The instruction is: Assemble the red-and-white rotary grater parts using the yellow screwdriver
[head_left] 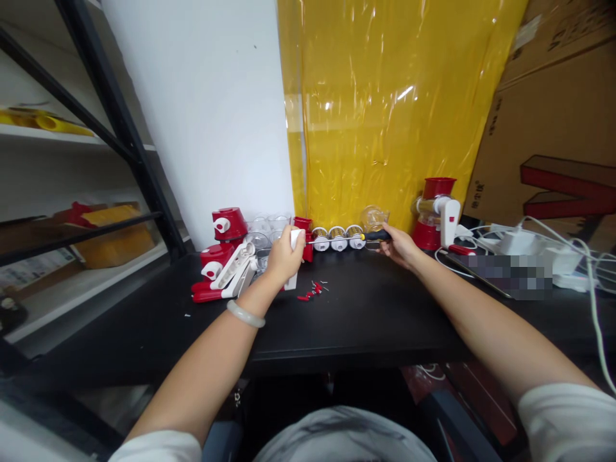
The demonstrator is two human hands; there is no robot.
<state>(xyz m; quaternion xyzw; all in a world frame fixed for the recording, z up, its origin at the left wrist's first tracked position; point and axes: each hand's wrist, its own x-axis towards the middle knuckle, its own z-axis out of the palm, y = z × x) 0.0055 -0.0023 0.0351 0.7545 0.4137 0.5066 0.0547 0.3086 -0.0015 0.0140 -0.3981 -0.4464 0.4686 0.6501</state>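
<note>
left hand — fingers wrapped round white part | right hand — fingers gripping screwdriver, level | arms outstretched

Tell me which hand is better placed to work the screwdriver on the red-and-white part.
Right, probably. The right hand grips the screwdriver by its handle, its shaft pointing at the red-and-white part; the left hand is wrapped around that part above the table.
</note>
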